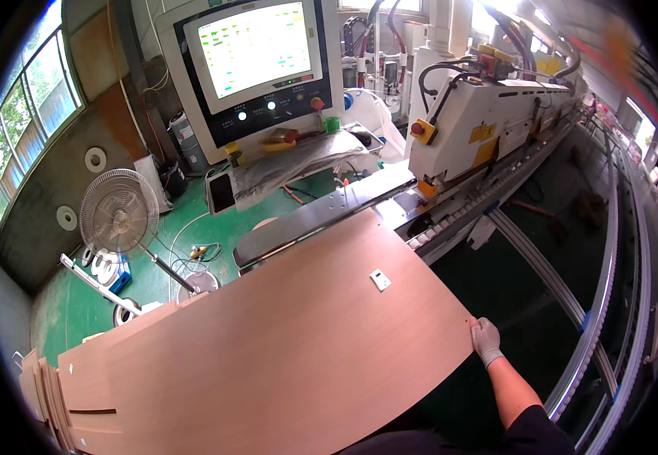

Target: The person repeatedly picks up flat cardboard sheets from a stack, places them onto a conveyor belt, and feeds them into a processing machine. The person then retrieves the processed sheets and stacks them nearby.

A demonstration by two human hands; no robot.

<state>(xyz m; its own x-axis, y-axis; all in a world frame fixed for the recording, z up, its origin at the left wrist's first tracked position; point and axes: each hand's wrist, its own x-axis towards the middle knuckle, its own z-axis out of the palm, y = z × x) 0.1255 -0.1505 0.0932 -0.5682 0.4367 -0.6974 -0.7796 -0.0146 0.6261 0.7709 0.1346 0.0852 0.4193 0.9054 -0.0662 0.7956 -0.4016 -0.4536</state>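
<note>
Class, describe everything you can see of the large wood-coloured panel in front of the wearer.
The panel is broad, flat and pinkish brown, its smooth face looking like wood or laminate. A small white label with dark marks sits toward its right end. It lies broad face up, stretching from lower left toward upper right. The gloved right hand grips its right-hand corner. Its far edge runs along a dark metal bed; contact there is unclear. Where its left end stops among similar boards is hard to tell.
</note>
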